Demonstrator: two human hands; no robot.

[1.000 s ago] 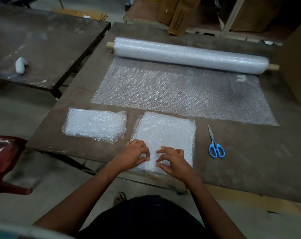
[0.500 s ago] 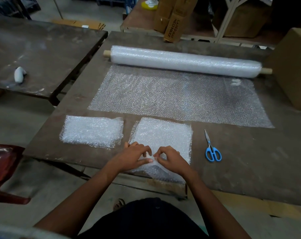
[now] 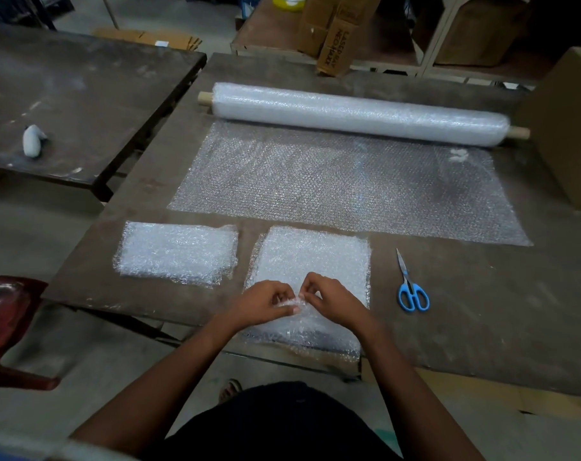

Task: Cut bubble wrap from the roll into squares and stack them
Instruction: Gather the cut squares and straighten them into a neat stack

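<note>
Grip: we see left hand [image 3: 262, 302] and right hand [image 3: 332, 301] pinching the near square stack [image 3: 310, 261] on the worktop [image 3: 482, 327].
Change: fingers now closer together, bunching the wrap.
Beyond: unrolled sheet [image 3: 349, 184]; roll [image 3: 359, 113] lies left-to-right.
Right: scissors [image 3: 410, 284], tips pointing away.
Left: second stack [image 3: 177, 251].
Writing: far carton [image 3: 337, 48], unreadable.

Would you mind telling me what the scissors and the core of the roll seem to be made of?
The scissors: pale metal-looking blades, slightly shiny, with glossy blue handle loops that look like plastic. The core sticking out of the bubble wrap roll: a matte tan rod, probably wood or cardboard; the picture does not settle which.
</note>
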